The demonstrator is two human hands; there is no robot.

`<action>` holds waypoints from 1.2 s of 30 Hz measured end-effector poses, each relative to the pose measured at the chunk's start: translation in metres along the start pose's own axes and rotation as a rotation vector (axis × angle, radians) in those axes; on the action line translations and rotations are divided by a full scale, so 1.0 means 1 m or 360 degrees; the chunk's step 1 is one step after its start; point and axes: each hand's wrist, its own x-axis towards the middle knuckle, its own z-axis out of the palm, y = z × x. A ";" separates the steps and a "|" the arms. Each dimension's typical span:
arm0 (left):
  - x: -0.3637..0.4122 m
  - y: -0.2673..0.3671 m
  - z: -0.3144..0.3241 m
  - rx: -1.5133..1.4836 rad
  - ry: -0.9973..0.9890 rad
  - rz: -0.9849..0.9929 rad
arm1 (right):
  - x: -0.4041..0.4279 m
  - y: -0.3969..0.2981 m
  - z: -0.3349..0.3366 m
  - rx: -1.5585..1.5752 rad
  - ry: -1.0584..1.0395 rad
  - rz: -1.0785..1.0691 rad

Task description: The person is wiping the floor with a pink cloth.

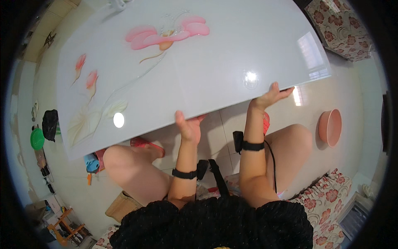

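A large glossy white tabletop (217,68), printed with pink lotus flowers and buds, spans the upper part of the view. Its near edge slants up toward the right, above my knees. My left hand (189,127) grips this edge near the middle, thumb on the upper face and fingers underneath. Farther right, my right hand (270,97) holds the same edge in a similar way, its thumb over the rim. Most of the fingers of both hands are partly hidden below the panel. What supports the tabletop cannot be seen.
A pink basin (330,128) rests on the tiled floor at right. Floral-covered furniture stands at the upper right (339,28) and lower right (329,202). Left are a black bag (50,125), a green basin (37,138) and a wooden rack (66,227). A white object (117,5) sits atop the panel.
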 end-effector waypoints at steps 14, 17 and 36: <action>-0.058 0.121 -0.078 -0.0149 0.0958 0.0476 | -0.185 -0.096 0.056 -0.0880 -0.1145 -0.0986; -0.080 0.168 -0.082 0.0021 0.0972 0.0486 | -0.253 -0.100 0.066 -0.0936 -0.1506 -0.1027; -0.079 0.301 -0.214 0.0220 0.1366 0.0362 | -0.294 -0.067 0.085 -0.1208 -0.1112 -0.1234</action>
